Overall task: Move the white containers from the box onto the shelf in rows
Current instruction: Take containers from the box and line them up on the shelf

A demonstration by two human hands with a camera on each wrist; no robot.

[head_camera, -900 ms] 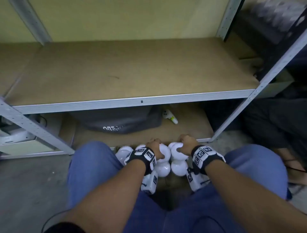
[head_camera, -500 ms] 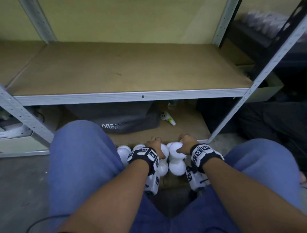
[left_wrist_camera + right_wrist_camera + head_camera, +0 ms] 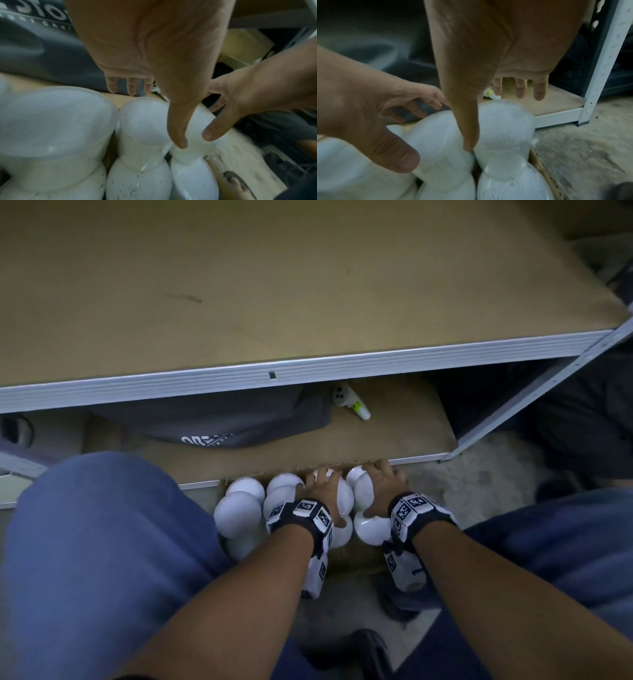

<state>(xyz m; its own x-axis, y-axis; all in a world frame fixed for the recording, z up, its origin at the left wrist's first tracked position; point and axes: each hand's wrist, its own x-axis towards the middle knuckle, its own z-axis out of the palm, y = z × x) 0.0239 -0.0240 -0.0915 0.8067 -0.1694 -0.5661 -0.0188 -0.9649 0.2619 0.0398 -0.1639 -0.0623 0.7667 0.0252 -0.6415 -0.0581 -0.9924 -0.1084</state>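
Several white containers (image 3: 239,513) with round caps stand packed in a cardboard box (image 3: 356,558) on the floor between my knees. My left hand (image 3: 322,484) is spread over one cap (image 3: 144,121), thumb down between two containers, fingertips (image 3: 130,88) hanging past its far side without closing. My right hand (image 3: 380,477) is spread the same way over the neighbouring cap (image 3: 505,121), its thumb wedged between two containers. Each hand also shows in the other's wrist view. The brown shelf board (image 3: 274,302) above holds nothing.
The shelf's grey front rail (image 3: 274,374) runs just beyond the box. Under it lie a grey bag (image 3: 212,422) and a small white object with a yellow-green tip (image 3: 349,404). A metal upright (image 3: 534,392) stands right. Blue-trousered knees (image 3: 102,542) flank the box.
The head view has dropped closer to the box and shelf. Both hands stay over the same containers at the box's far side; no container has left the box.
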